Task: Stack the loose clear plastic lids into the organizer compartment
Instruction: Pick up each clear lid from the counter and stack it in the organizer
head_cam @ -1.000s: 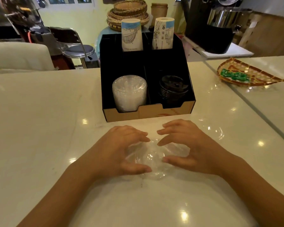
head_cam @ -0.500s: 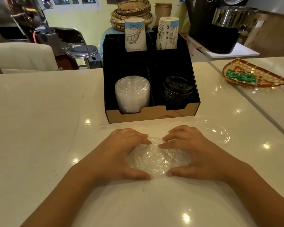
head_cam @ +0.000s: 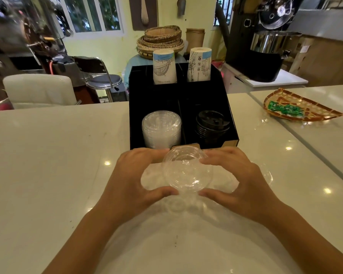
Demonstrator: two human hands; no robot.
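Gripping clear lids [head_cam: 187,171] (both hands [head_cam: 135,180]).

Café or drinks-shop service area. White worktop [head_cam: 48,155] carries a black organizer [head_cam: 154,99] stocked with printed paper cups [head_cam: 164,68], clear lids [head_cam: 161,127] and black lids [head_cam: 212,123]. Behind: steel-drum coffee roaster [head_cam: 265,52], stacked woven baskets [head_cam: 160,40], chrome stool [head_cam: 104,80].

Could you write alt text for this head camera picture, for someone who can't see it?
Seen from above, a left hand and a right hand hold a clear plastic lid between them over a pale counter. Just beyond stands a black organizer with a stack of clear lids front left, black lids front right, and paper cups behind.
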